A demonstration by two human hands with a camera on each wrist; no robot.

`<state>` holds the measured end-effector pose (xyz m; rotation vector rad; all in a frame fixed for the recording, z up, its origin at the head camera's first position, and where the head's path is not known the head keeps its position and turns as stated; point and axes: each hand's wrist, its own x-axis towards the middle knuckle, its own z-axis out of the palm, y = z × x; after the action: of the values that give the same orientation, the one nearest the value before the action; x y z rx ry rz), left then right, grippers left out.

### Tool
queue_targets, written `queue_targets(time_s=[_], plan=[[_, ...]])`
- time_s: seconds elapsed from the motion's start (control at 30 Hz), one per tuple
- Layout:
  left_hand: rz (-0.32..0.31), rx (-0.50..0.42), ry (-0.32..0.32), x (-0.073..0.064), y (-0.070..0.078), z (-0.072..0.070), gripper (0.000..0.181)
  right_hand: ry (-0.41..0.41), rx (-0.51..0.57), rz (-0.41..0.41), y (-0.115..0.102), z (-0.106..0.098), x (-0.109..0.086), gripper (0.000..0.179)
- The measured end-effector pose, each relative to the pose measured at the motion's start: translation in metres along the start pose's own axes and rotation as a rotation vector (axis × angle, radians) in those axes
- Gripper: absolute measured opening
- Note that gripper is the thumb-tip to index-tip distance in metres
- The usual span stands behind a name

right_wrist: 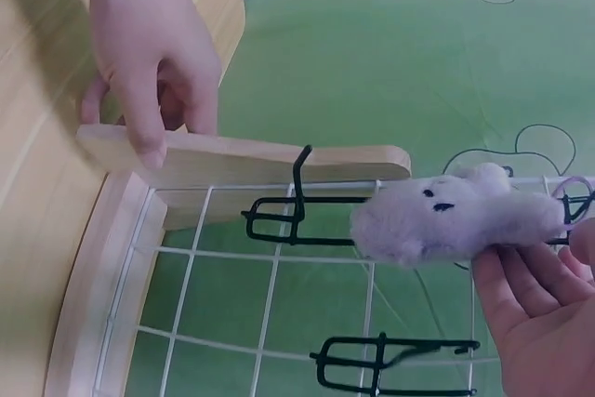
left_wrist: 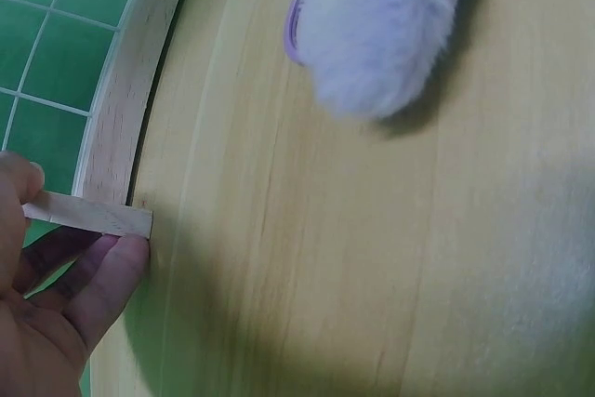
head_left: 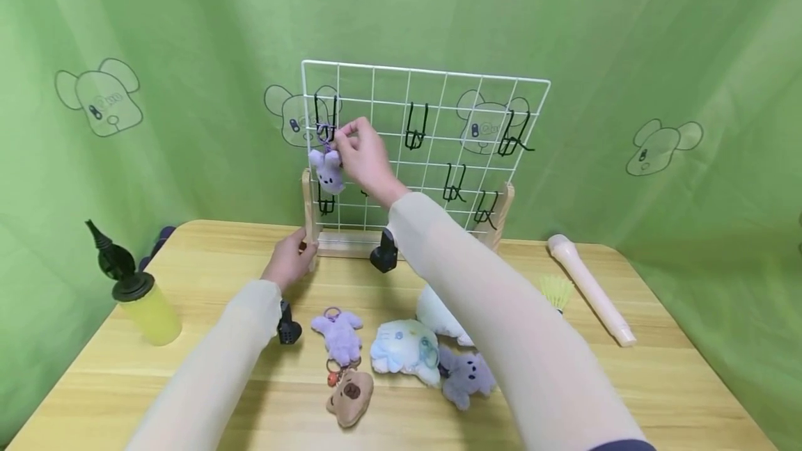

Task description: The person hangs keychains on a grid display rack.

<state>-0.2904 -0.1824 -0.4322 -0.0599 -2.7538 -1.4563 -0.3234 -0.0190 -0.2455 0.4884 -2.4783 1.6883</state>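
Note:
A purple plush bunny keychain (head_left: pixel 328 171) hangs at the upper left black hook (head_left: pixel 325 127) of a white wire grid (head_left: pixel 426 74). My right hand (head_left: pixel 366 159) pinches it near the ears and ring; the right wrist view shows the fingers against the plush (right_wrist: pixel 446 216). Whether the ring is over the hook is hard to tell. With thumb and fingers, my left hand (head_left: pixel 291 259) grips the left wooden foot (left_wrist: pixel 98 216) of the grid's stand, low by the table. In the right wrist view that left hand (right_wrist: pixel 158 53) holds the same wooden piece (right_wrist: pixel 251 157).
Several black hooks sit on the grid. On the table lie a purple plush (head_left: pixel 341 336), a brown plush keychain (head_left: pixel 351 397), a white-blue plush (head_left: pixel 401 348) and a grey-purple plush (head_left: pixel 466 374). A yellow pump bottle (head_left: pixel 150 312) stands left; a pink tube (head_left: pixel 589 287) and yellow shuttlecock (head_left: pixel 555 289) lie right.

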Motion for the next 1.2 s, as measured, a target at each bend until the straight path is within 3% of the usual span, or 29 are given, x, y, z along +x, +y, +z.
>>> queue_targets(time_s=[0.2,0.4,0.6,0.9,1.2], plan=[[0.001,-0.005,-0.006,0.002,-0.004,0.0,0.041,-0.054,-0.088,-0.033,0.002,-0.015,-0.012,0.02],[0.001,-0.008,-0.007,0.002,-0.005,-0.001,0.043,-0.1,-0.2,-0.151,0.008,-0.037,-0.033,0.021],[0.013,0.006,-0.002,0.003,-0.003,-0.002,0.044,-0.199,-0.211,-0.229,0.029,-0.065,-0.063,0.022],[0.009,0.01,0.003,0.003,-0.004,-0.001,0.045,-0.336,-0.356,-0.243,0.079,-0.101,-0.126,0.017],[0.013,0.007,0.003,0.003,-0.004,0.002,0.044,-0.549,-0.424,-0.187,0.127,-0.116,-0.182,0.015]])
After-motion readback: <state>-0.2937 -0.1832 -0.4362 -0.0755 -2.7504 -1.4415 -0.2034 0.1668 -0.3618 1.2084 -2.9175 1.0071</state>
